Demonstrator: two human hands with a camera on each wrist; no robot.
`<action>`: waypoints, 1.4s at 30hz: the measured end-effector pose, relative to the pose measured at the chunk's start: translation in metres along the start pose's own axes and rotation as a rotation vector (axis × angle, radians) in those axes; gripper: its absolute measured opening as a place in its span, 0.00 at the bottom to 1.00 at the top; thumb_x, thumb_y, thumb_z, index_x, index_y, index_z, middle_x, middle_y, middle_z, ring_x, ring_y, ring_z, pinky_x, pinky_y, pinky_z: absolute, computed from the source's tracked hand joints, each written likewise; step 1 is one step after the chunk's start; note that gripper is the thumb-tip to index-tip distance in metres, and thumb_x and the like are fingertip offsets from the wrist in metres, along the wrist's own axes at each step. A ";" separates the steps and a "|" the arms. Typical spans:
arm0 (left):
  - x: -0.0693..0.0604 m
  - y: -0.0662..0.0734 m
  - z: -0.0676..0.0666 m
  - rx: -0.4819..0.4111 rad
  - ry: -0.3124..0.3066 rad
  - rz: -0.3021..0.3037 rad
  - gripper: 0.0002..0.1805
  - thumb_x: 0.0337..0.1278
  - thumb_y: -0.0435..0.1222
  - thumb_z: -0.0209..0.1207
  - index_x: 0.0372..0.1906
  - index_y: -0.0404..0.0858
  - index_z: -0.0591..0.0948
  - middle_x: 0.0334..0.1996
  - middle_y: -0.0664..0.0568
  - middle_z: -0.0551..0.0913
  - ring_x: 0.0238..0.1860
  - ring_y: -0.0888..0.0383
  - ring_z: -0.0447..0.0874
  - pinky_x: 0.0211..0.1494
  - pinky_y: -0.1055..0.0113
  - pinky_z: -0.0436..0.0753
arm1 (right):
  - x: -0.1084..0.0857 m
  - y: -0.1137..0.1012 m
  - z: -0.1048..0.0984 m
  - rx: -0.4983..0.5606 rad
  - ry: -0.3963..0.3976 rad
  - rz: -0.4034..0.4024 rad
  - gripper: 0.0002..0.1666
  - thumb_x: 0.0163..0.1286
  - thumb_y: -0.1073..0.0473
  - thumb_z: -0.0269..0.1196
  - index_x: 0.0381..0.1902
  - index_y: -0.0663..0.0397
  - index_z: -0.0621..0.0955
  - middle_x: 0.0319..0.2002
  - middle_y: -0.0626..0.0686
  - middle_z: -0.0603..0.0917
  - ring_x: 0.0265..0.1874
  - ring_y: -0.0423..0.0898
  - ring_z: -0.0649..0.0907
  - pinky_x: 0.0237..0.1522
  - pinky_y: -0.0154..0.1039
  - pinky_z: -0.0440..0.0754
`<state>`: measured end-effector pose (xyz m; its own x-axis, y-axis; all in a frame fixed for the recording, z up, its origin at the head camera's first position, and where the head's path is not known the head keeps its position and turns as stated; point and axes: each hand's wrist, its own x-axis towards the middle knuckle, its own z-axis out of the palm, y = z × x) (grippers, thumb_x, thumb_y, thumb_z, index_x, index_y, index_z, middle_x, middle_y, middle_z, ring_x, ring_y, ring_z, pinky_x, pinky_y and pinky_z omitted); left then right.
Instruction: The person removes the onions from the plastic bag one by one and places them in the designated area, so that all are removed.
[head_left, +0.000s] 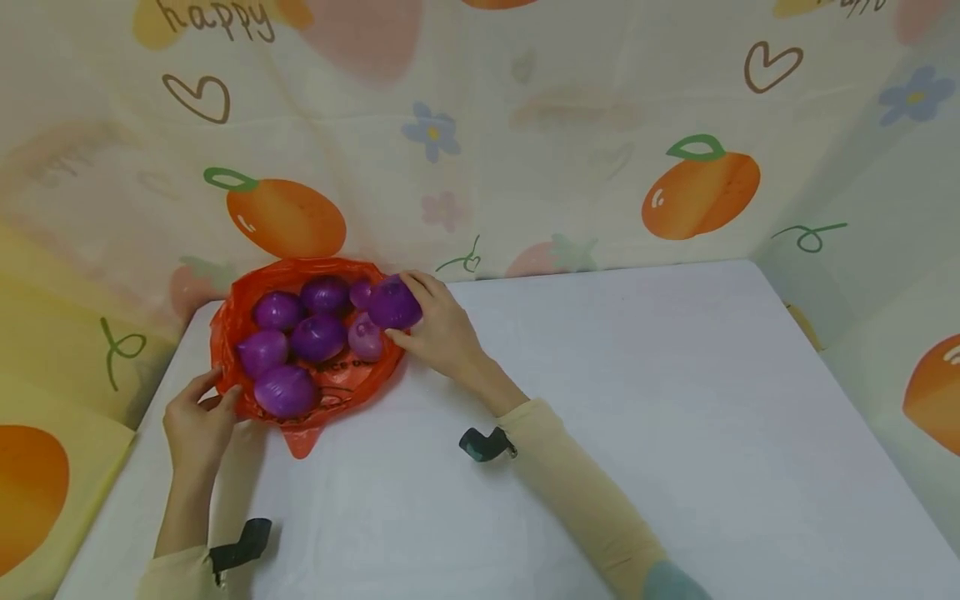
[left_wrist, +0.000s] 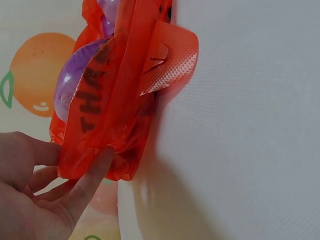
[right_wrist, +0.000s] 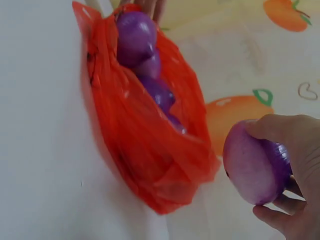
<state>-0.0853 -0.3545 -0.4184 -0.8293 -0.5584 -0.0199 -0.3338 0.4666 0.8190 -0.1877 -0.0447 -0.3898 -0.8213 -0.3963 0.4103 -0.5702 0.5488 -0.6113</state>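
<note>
A red plastic bag (head_left: 352, 392) lies wide open at the table's back left, its rim rolled into a bowl shape. Inside sit several purple onions (head_left: 320, 337), side by side. My right hand (head_left: 442, 329) grips another onion (right_wrist: 252, 167) above the bag's right rim, thumb on one side and fingers on the other. In the right wrist view that onion is apart from the bag. At the bag's left side, my left hand (left_wrist: 45, 195) pinches the red plastic, thumb in front and fingers behind. Dark printed letters show through the bag in the left wrist view.
A white-covered table (head_left: 637, 400) extends to the right and front of the bag. Behind it rises a patterned cloth (head_left: 480, 100) with oranges, flowers and hearts. A dark wrist camera mount (head_left: 483, 444) sticks out beside the right sleeve, another mount (head_left: 243, 543) beside the left.
</note>
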 end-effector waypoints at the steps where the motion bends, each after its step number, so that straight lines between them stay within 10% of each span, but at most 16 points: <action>1: 0.000 0.000 0.000 -0.003 -0.001 -0.001 0.26 0.66 0.34 0.57 0.68 0.36 0.71 0.64 0.36 0.72 0.25 0.85 0.70 0.26 0.86 0.76 | 0.000 0.004 -0.001 0.009 0.015 0.010 0.46 0.58 0.53 0.73 0.70 0.61 0.67 0.68 0.57 0.68 0.68 0.51 0.68 0.68 0.39 0.68; 21: -0.002 -0.003 0.002 -0.038 0.038 -0.001 0.31 0.65 0.32 0.57 0.72 0.38 0.66 0.64 0.34 0.72 0.27 0.82 0.70 0.27 0.87 0.75 | 0.007 0.075 0.019 0.052 0.094 0.200 0.42 0.56 0.58 0.75 0.65 0.64 0.71 0.64 0.60 0.71 0.65 0.54 0.72 0.69 0.44 0.68; 42: -0.001 -0.005 0.005 -0.038 0.027 -0.011 0.32 0.64 0.29 0.56 0.73 0.37 0.64 0.63 0.31 0.72 0.27 0.81 0.68 0.26 0.88 0.74 | 0.016 0.094 0.014 0.064 -0.037 0.301 0.43 0.56 0.58 0.75 0.67 0.61 0.70 0.67 0.61 0.68 0.67 0.54 0.70 0.71 0.45 0.64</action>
<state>-0.0846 -0.3528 -0.4257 -0.8130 -0.5820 -0.0141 -0.3255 0.4344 0.8399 -0.2539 -0.0097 -0.4500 -0.9513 -0.2501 0.1804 -0.2983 0.5987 -0.7433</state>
